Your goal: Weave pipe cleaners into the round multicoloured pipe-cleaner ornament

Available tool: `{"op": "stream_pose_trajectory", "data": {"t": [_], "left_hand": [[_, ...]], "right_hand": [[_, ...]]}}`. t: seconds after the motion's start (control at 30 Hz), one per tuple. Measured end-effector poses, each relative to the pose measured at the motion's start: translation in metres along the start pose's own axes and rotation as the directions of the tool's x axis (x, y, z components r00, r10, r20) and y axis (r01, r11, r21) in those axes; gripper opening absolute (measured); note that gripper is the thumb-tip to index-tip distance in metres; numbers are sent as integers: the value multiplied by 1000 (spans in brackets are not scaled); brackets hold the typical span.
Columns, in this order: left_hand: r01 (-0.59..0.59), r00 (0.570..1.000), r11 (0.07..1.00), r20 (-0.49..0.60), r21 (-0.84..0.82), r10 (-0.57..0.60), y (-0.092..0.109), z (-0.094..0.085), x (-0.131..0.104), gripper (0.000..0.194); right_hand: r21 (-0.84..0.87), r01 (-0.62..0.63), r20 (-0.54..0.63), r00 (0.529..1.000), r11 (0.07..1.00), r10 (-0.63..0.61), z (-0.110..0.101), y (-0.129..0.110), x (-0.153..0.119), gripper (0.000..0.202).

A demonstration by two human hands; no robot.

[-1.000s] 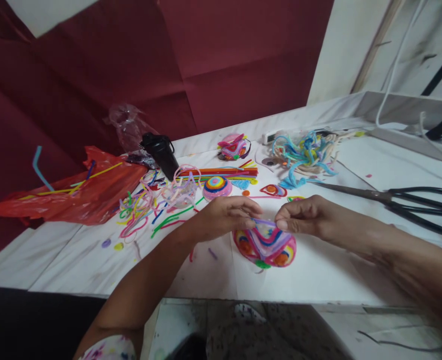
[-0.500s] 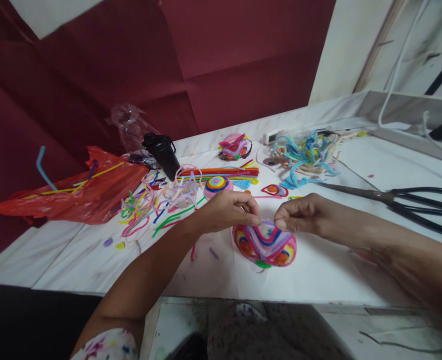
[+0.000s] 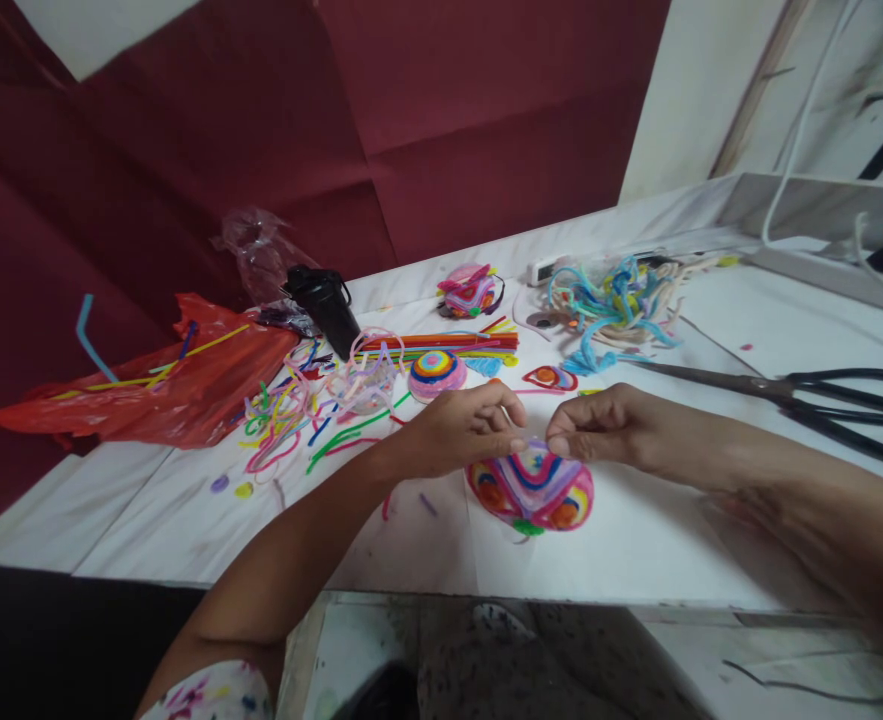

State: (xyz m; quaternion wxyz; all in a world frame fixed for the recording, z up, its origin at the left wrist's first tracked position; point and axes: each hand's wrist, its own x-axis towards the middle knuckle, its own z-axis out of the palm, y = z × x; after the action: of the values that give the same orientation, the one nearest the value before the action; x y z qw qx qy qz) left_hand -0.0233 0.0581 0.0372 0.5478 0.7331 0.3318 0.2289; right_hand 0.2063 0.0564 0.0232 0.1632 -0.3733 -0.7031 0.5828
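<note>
A colourful mask-like piece [image 3: 535, 490], covered in curved rows of fuzzy pipe cleaner with two orange-centred eye shapes and a green tip, rests on the white table just below my hands. A short lilac pipe cleaner [image 3: 535, 443] lies between my fingertips at its upper edge. My left hand [image 3: 475, 425] is closed at its left end, thumb forward and fingers curled. From the other side my right hand [image 3: 598, 430] pinches it between thumb and index finger. The exact contact under my left thumb is partly hidden.
Long black-handled scissors [image 3: 778, 390] lie at the right. Behind are a ringed, pipe-cleaner-covered dome [image 3: 437, 372], a bundle of pipe cleaners [image 3: 441, 343], a finished-looking pink piece [image 3: 471, 290] and a blue tangle [image 3: 621, 300]. A black bottle [image 3: 325, 305] and red plastic bag [image 3: 186, 390] are left.
My hands stay almost in place over the mask-like piece. My left fingers have lifted slightly off the thumb, and less of the lilac pipe cleaner shows. The camera view has shifted slightly.
</note>
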Motion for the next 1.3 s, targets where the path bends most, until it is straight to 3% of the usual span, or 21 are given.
{"op": "stream_pose_trajectory", "data": {"t": [0.17,0.4,0.57,0.8,1.0,1.1,1.2,1.3], "left_hand": [[31,999,994,15,-104,-30,-3,0,2,29],[30,992,997,124,-71,-21,-2,-7,7,29],[-22,975,995,224,102,-2,-1,-12,7,30],[-122,952,966,302,226,50,3,-15,8,30],[-107,959,956,283,274,26,5,-15,6,31],[-126,967,952,249,279,55,5,-14,4,32],[-140,974,952,212,273,83,5,-13,3,31],[-93,984,962,169,256,50,4,-13,1,32]], "right_hand": [[-21,49,57,997,999,-47,0,-1,0,49],[107,56,66,996,993,-63,-3,7,8,46],[260,-28,61,998,965,13,-4,13,14,42],[319,-52,29,999,946,45,-4,14,16,41],[323,-17,-54,998,946,36,2,15,12,45],[239,77,-147,988,968,-42,10,11,2,49],[-1,182,-246,953,983,-177,13,5,-17,54],[-191,130,-431,879,973,-202,0,8,-42,54]]}}
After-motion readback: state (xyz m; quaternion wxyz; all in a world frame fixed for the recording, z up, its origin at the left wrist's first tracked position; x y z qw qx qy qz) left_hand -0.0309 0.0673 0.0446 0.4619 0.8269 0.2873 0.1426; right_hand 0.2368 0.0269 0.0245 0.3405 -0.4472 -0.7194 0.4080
